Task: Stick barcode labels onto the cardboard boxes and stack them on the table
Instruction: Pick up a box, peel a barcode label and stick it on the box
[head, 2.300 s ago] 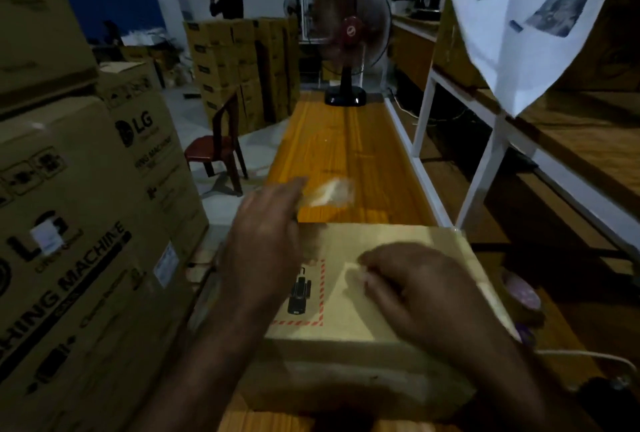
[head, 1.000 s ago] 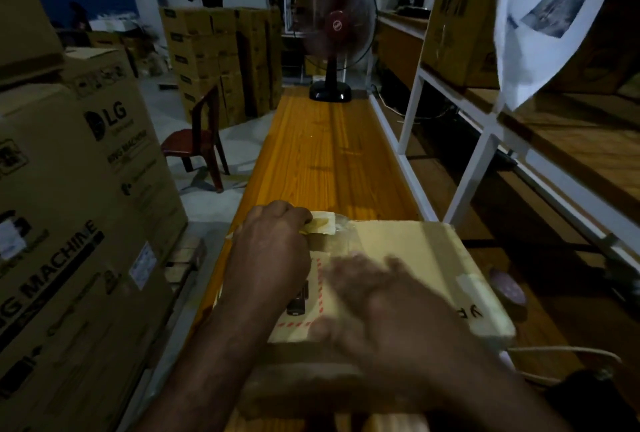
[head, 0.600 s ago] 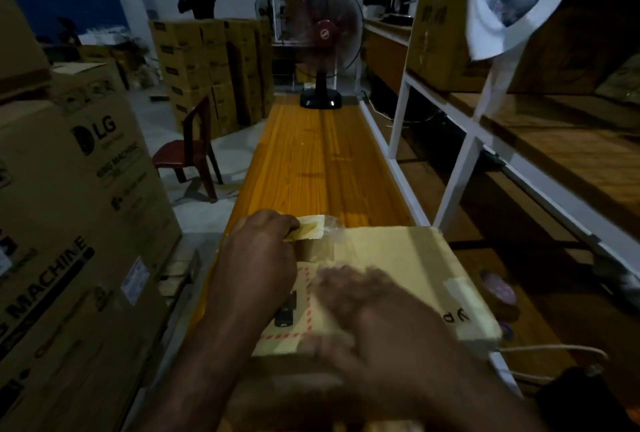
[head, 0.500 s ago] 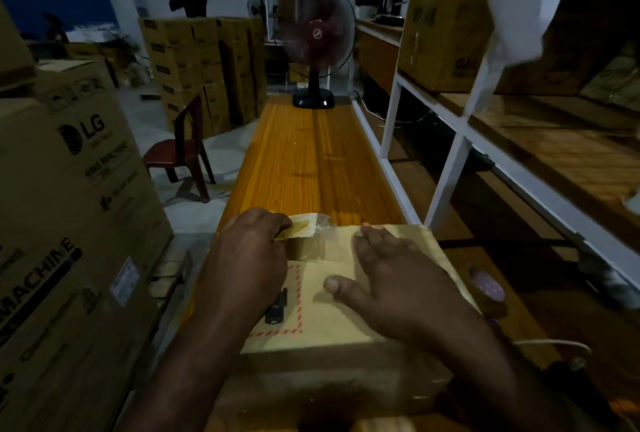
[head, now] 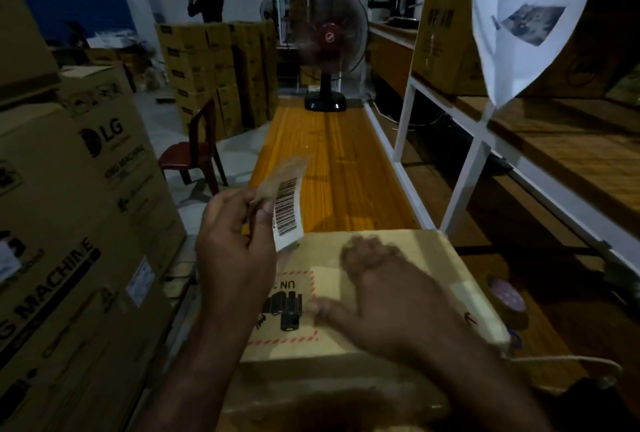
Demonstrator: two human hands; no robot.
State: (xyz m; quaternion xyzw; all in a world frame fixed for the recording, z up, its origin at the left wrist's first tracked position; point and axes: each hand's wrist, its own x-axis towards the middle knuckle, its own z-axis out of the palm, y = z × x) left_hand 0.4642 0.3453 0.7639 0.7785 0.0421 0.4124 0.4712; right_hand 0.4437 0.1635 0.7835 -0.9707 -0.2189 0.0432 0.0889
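**Head view.** A worker's left hand (head: 235,251) pinches a barcode label (head: 287,213) between thumb and fingers. It is raised just above the far-left corner of a cardboard box (head: 426,251), at about ten o'clock from the box's middle. The label's black bars face the camera and its lower end curls free. A brownish, translucent backing strip (head: 284,172) rises behind it toward twelve o'clock. The edge-only hold appears meant to keep the label off skin and cardboard until it is set down. Which face is sticky cannot be told.

The right hand (head: 391,296) lies on the box top, fingers straight and spread, gripping nothing and blurred by motion. It seems to be steadying the box or smoothing its lid for the label.

The box sits at the near end of a long orange desk (head: 332,161), which runs toward twelve o'clock to a standing fan (head: 327,47). It is pale brown and closed. A red-dashed warning panel (head: 294,307) at its near left is marked "UN" above black symbols. Paler patches cross the top, and whether they are tape or labels cannot be told in the dim light.

A tape roll (head: 507,296) rests just beside the box at three o'clock. Large LG cartons (head: 86,189) stand at nine o'clock.
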